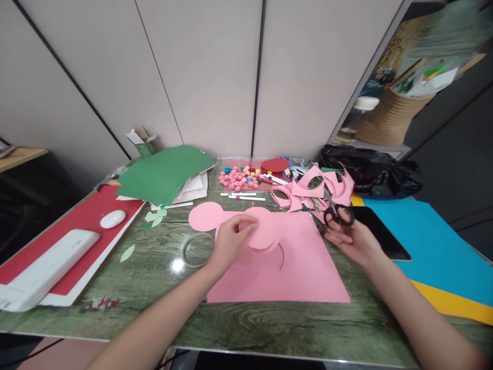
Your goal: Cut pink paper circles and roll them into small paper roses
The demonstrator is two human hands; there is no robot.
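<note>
My left hand (233,236) pinches a pink paper circle (262,229) between thumb and fingers, over a large pink paper sheet (300,272). A thin curved strip of pink paper (282,257) shows just below the circle. Another pink circle (206,216) lies to the left, above a grey ring (185,251). In my right hand (356,241) are black-handled scissors (339,215), held loosely by the handles. Their blades point away from me, toward a heap of pink paper scraps (308,185).
Green sheets (165,172), a red sheet (127,205) and a long white device (50,267) occupy the left. Pink paper flowers (236,179) and white pens (246,198) lie at the back. A black tablet (379,234) rests on blue paper (431,236) at right.
</note>
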